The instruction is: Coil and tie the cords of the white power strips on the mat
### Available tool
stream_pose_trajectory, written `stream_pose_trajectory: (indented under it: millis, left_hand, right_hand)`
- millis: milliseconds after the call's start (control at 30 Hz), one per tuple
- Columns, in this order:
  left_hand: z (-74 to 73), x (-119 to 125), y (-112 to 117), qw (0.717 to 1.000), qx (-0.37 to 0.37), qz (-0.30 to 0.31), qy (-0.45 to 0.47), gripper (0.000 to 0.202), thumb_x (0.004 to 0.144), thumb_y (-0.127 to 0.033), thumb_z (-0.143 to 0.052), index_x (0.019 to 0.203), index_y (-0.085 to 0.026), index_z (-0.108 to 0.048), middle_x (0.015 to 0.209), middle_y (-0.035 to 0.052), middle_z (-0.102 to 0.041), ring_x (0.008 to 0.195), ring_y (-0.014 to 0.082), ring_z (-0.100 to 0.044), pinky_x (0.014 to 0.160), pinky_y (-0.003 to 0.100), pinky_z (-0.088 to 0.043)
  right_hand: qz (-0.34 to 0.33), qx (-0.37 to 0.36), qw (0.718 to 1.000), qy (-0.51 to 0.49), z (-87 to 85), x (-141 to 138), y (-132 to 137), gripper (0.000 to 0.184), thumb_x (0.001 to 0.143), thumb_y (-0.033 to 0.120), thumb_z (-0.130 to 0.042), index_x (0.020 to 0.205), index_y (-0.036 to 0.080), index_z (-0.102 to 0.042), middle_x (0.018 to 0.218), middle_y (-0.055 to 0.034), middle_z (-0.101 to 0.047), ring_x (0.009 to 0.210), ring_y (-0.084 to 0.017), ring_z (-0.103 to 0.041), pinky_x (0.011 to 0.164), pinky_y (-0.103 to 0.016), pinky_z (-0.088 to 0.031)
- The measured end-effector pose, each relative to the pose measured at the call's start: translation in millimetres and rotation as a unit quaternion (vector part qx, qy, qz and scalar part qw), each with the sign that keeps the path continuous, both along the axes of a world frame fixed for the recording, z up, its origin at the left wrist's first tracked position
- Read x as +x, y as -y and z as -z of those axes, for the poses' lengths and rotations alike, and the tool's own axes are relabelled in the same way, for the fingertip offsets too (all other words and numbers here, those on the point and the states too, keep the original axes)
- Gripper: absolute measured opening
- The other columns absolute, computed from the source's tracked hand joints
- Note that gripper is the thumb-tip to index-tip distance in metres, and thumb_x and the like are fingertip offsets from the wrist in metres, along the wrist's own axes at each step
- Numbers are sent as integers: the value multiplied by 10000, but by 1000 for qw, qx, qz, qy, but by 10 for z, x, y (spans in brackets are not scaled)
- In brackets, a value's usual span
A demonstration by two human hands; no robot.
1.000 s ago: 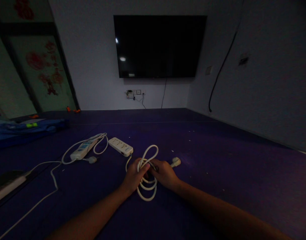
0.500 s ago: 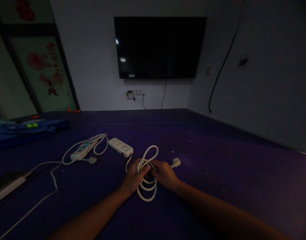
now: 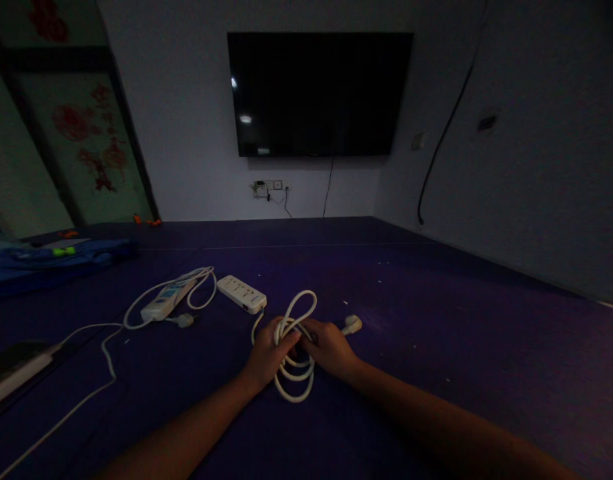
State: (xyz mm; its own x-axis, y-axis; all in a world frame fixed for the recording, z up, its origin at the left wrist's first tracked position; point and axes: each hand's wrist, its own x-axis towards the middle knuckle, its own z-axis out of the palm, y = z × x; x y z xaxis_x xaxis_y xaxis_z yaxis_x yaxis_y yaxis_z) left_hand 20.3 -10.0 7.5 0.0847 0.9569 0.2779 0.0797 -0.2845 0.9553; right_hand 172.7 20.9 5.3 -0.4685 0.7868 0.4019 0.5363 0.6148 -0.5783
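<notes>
White cord (image 3: 295, 393) is gathered in loose loops in front of the person, low in the middle of the head view, over the purple floor (image 3: 436, 320). The bundle's long axis runs away from the person: one narrow loop sticks up at the far end, leaning a little to the right, while rounder loops droop at the near end. Whether these lowest loops touch the floor, I cannot tell. The two hands are close together at the bundle's middle. The left hand (image 3: 267, 353) is clamped on the loops from the left, its thumb pressed across them; the right hand (image 3: 331, 348) grips the cord from the right, its fingers partly hidden.

One cord end comes out past the right hand to a white plug (image 3: 353, 324), which points right and slightly away. The other end runs left and away to a white power strip (image 3: 241, 293), lying flat with its sockets up. That strip's long axis slants from far left to near right, its cord end nearest the hands.

Further left, a second power strip (image 3: 159, 309) slants the opposite way, from near left to far right, with its cable looped across and around it. On the far wall, below the television (image 3: 321, 93), the wall outlets (image 3: 277, 185) have dark plugs in them
</notes>
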Motion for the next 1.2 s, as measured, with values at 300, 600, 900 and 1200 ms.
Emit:
stream_pose_trajectory:
  millis: [300,600,900,1200]
  left_hand:
    - [-6,4,7,1000,-8,-2,3,260,707,-352,-594,858,-145,-550,597,-24,-551,551,122,-519,540,230,-413]
    - [-18,5,7,1000,-4,-5,-3,258,706,-346,-603,866,-150,-554,625,-21,-561,567,127,-527,551,235,-422]
    - [30,-6,-22,1000,-5,1,-2,239,712,-342,-597,849,-152,-550,587,-31,-548,541,120,-515,547,231,-415]
    - [28,-5,-23,1000,-4,-2,4,257,695,-348,-610,851,-150,-562,634,-16,-563,579,130,-528,563,238,-423]
  right_hand:
    - [8,3,1000,3,2,2,7,155,756,186,-461,832,189,-597,680,10,-618,569,-113,-533,520,-191,-325]
    - [-3,0,1000,-6,-23,-12,18,148,760,178,-460,811,190,-598,674,11,-614,574,-111,-537,521,-190,-335]
    - [-6,2,1000,-7,-3,-2,0,158,752,162,-457,818,191,-598,691,13,-621,585,-110,-546,526,-186,-336]
    - [0,-6,1000,3,38,0,-28,164,758,189,-472,854,193,-604,725,0,-638,626,-129,-570,553,-197,-359]
